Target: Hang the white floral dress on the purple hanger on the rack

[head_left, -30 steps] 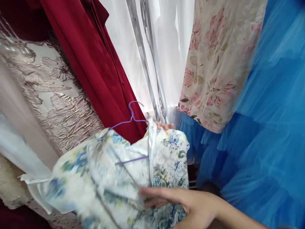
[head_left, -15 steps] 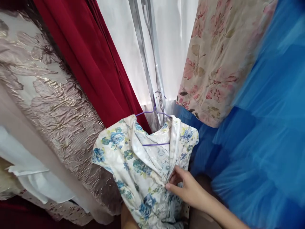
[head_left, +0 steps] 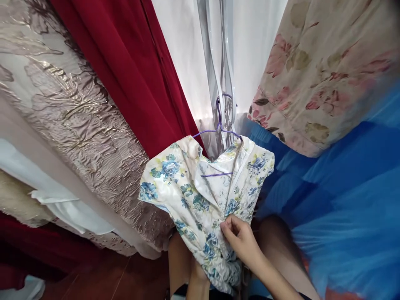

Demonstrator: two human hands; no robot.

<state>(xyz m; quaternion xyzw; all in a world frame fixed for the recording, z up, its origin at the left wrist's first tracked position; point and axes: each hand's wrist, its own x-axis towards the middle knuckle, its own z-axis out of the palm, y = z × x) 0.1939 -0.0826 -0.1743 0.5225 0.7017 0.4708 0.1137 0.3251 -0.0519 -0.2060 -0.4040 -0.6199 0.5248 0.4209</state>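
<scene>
My right hand [head_left: 240, 234] had its thumb and forefinger pinched close on the front of the flowered garment [head_left: 184, 183], just below the open neckline; the other fingers curled in, mostly out of sight. The garment hung tilted before me, its lower part bunched and dark, so I could not make out the hem. My left hand [head_left: 199, 273] went up under the garment's lower end — the fingers were covered by cloth, and I cannot tell how they were set.

Below the garment, my left knee [head_left: 178, 252] and right knee [head_left: 275, 235] flanked it, both cut off by the lower edge. Out of the garment's neck rose a purple hanger [head_left: 215, 131]; its shoulders vanished inside, and I could not tell whether its hook caught anything.

Left of the garment hung textured pinkish cloth [head_left: 84, 112] and a crimson drape [head_left: 131, 83]; right of it, blurred blue tulle [head_left: 346, 196] and a pink-flowered cloth [head_left: 315, 83]. Beyond the garment's neck — grey strips [head_left: 208, 54] against white cloth [head_left: 178, 46], their tops out of frame.
</scene>
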